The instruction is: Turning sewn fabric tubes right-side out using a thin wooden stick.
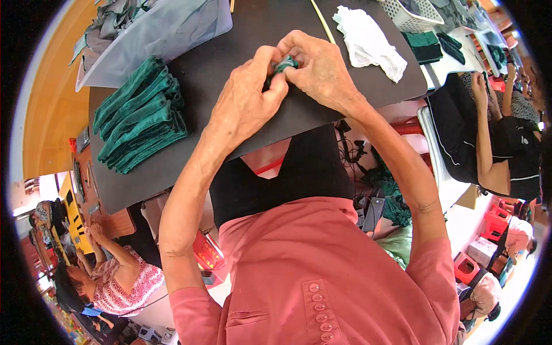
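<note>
Above the dark table (230, 54), my two hands meet, closed on one small bunched piece of green velvet fabric (286, 64). My left hand (248, 89) pinches its left side between thumb and fingers. From the right, my right hand (322, 72) grips the same piece with bent fingers. Most of the fabric is hidden behind the fingers, so its shape cannot be made out. To the left of my left hand lies a stack of folded green velvet pieces (144, 118). A crumpled white lace-edged cloth (371, 43) rests on the table right of my right hand.
A translucent plastic bin (172, 34) with grey cloth stands at the back left. A thin pale stick (323, 22) lies near the white cloth. At the back right is a white basket (411, 17). Other people sit at tables on both sides.
</note>
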`<state>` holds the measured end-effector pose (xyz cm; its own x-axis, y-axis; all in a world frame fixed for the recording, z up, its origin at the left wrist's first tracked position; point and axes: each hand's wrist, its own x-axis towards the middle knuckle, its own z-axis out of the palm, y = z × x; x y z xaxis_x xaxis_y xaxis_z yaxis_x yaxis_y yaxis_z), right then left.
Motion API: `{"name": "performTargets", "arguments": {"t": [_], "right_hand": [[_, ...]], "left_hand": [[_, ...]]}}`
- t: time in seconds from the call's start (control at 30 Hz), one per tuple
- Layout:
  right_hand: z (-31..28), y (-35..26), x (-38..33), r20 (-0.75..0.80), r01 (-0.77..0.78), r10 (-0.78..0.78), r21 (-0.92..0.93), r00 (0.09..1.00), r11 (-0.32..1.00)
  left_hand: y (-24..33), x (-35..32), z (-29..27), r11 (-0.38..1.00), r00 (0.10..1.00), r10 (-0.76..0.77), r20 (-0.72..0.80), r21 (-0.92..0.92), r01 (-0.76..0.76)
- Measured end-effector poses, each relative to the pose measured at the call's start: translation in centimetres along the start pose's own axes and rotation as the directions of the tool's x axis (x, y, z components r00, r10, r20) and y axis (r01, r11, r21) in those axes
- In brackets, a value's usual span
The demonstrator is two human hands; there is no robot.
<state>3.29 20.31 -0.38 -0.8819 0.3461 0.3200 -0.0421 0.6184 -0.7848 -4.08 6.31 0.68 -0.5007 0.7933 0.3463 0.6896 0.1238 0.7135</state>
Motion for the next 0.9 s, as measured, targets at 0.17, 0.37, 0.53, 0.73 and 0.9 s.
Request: {"name": "performTargets", "arguments": {"t": [0.17, 0.37, 0.53, 0.73, 0.9], "right_hand": [[-0.1, 0.9, 0.0, -0.005, -0.116, 0.119, 0.216, 0.993, 0.970], [-0.2, -0.3, 0.0, 0.056, -0.291, 0.309, 0.529, 0.949, 0.797], [-0.9, 0.0, 0.2, 0.127, -0.349, 0.361, 0.668, 0.924, 0.658], [-1.2, 0.3, -0.4, 0.328, -0.405, 0.300, 0.880, 0.896, 0.247], [-2.0, -2.6, 0.4, 0.590, -0.647, -0.464, 0.761, 0.661, 0.046]], "left_hand": [[0.8, 0.8, -0.4, 0.972, 0.978, -0.186, 0.090, 0.164, 0.169], [-1.3, 1.0, 0.7, 0.909, 0.988, 0.138, -0.063, 0.404, -0.101], [-1.4, 1.4, 1.2, 0.899, 0.968, 0.222, -0.115, 0.408, -0.158], [-1.9, 1.5, 0.9, 0.918, 0.972, 0.202, -0.121, 0.369, -0.145], [-2.7, 0.0, 0.6, 0.990, 0.998, -0.051, 0.048, -0.129, 0.057]]}}
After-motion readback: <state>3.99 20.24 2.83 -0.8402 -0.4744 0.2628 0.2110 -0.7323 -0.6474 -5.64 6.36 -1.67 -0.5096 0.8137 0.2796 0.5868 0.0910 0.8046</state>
